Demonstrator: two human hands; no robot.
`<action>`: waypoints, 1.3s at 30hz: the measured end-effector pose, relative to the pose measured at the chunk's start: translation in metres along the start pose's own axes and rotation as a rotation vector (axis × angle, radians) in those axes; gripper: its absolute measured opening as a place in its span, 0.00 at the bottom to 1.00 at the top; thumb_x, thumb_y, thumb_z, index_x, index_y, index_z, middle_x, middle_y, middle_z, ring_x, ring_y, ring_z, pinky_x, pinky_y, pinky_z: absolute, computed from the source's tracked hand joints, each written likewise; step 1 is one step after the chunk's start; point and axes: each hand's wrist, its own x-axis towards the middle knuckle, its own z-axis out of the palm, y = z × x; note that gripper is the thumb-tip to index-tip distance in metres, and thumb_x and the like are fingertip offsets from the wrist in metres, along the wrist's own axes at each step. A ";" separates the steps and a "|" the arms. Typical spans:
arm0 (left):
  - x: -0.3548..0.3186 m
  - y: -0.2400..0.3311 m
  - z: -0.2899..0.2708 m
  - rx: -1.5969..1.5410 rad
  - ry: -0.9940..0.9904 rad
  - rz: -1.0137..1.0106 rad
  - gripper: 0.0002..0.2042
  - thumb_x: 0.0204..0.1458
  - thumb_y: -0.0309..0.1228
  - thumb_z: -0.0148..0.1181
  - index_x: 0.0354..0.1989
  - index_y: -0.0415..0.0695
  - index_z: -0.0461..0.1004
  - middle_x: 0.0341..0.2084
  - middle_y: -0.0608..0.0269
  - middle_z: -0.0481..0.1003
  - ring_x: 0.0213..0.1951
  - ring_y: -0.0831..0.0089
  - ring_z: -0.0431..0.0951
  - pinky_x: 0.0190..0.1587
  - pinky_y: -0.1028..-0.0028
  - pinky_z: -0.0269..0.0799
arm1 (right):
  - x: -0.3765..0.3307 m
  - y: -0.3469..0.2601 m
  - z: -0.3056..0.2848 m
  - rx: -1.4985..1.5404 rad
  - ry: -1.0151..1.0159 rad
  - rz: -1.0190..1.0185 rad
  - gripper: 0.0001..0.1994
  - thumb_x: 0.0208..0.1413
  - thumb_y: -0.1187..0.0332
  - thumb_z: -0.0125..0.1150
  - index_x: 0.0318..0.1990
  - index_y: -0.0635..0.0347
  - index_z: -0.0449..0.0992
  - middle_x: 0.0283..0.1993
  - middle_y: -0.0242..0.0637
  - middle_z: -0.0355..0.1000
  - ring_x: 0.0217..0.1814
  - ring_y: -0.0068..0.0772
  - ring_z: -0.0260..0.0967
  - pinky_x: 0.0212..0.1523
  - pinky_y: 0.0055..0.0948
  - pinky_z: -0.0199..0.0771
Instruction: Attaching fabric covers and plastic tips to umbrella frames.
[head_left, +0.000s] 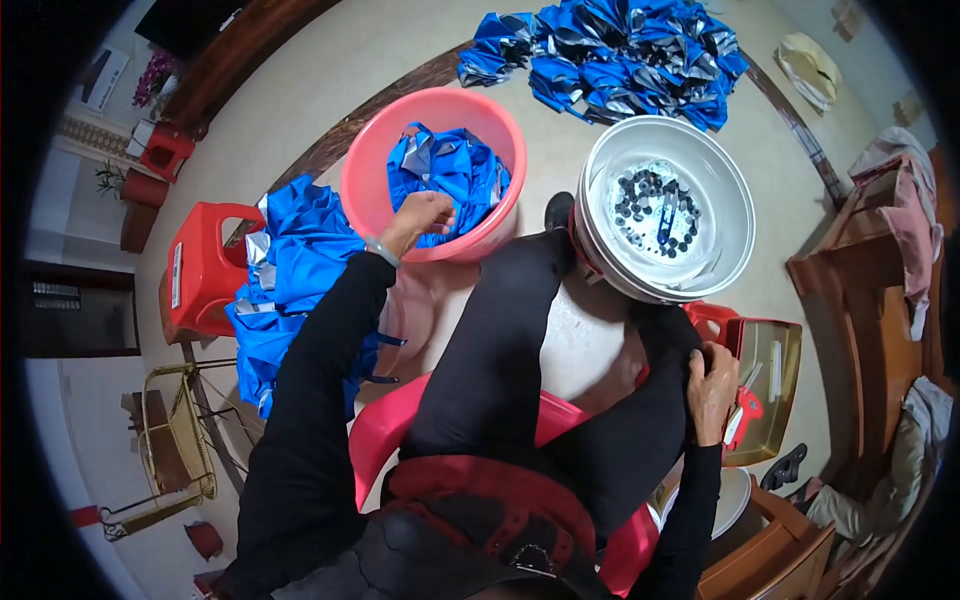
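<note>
1. Left hand point(420, 215) reaches into the pink basin point(365, 170), fingers curled onto the blue fabric pieces point(450, 170) just beyond them; grip not confirmed.
2. Fabric looks light, limp, slippery; pinch a bunched edge.
3. Right hand point(712, 390) rests clenched on the thigh, white bowl point(720, 170) well ahead.

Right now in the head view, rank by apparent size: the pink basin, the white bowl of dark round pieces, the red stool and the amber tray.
1. Pink basin and white bowl: look about alike, so no ranking between them.
2. Red stool.
3. Amber tray, partly hidden behind the right hand.
</note>
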 end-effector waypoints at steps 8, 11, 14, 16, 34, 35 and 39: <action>0.033 0.021 0.038 0.234 -0.406 0.044 0.24 0.46 0.51 0.53 0.42 0.42 0.68 0.32 0.61 0.71 0.33 0.71 0.72 0.34 0.76 0.69 | -0.002 0.005 -0.009 -0.045 0.072 0.052 0.08 0.44 0.71 0.55 0.33 0.63 0.72 0.33 0.44 0.69 0.38 0.45 0.64 0.41 0.37 0.63; 0.077 0.016 0.034 0.003 -0.334 -0.048 0.22 0.47 0.51 0.53 0.35 0.41 0.68 0.28 0.59 0.71 0.29 0.72 0.71 0.28 0.75 0.69 | -0.003 0.010 -0.001 -0.054 0.119 0.015 0.10 0.39 0.70 0.57 0.31 0.63 0.73 0.32 0.43 0.70 0.37 0.45 0.66 0.41 0.38 0.64; 0.163 -0.051 -0.001 0.717 -0.249 0.006 0.27 0.47 0.48 0.54 0.45 0.35 0.66 0.34 0.53 0.72 0.35 0.64 0.72 0.34 0.71 0.70 | -0.002 0.016 0.016 -0.057 0.081 0.058 0.10 0.37 0.67 0.58 0.28 0.61 0.73 0.29 0.42 0.70 0.36 0.44 0.66 0.37 0.39 0.65; 0.207 -0.109 -0.028 0.551 -0.490 0.152 0.33 0.45 0.34 0.57 0.58 0.38 0.49 0.49 0.54 0.65 0.48 0.55 0.65 0.53 0.67 0.59 | -0.001 0.015 0.025 -0.085 0.058 0.121 0.09 0.37 0.67 0.58 0.27 0.61 0.72 0.29 0.41 0.69 0.35 0.43 0.64 0.36 0.38 0.64; 0.294 -0.124 -0.041 1.364 -0.467 0.557 0.17 0.53 0.34 0.42 0.51 0.43 0.63 0.44 0.59 0.70 0.43 0.64 0.71 0.42 0.68 0.67 | 0.000 0.013 0.008 -0.013 0.086 0.152 0.09 0.39 0.65 0.56 0.27 0.61 0.71 0.28 0.41 0.66 0.36 0.42 0.61 0.37 0.38 0.60; 0.280 -0.115 -0.060 1.392 -0.424 0.531 0.17 0.53 0.34 0.42 0.50 0.43 0.63 0.43 0.60 0.70 0.42 0.64 0.71 0.42 0.68 0.67 | 0.002 0.010 0.013 -0.004 0.111 0.119 0.09 0.39 0.66 0.56 0.27 0.60 0.71 0.28 0.41 0.66 0.35 0.42 0.62 0.36 0.39 0.61; 0.179 -0.060 -0.020 1.520 -0.128 0.545 0.17 0.53 0.32 0.40 0.49 0.41 0.65 0.36 0.56 0.72 0.34 0.62 0.72 0.33 0.64 0.66 | -0.004 0.023 0.018 -0.069 0.150 0.092 0.08 0.32 0.69 0.56 0.24 0.62 0.72 0.25 0.44 0.68 0.29 0.46 0.65 0.32 0.42 0.65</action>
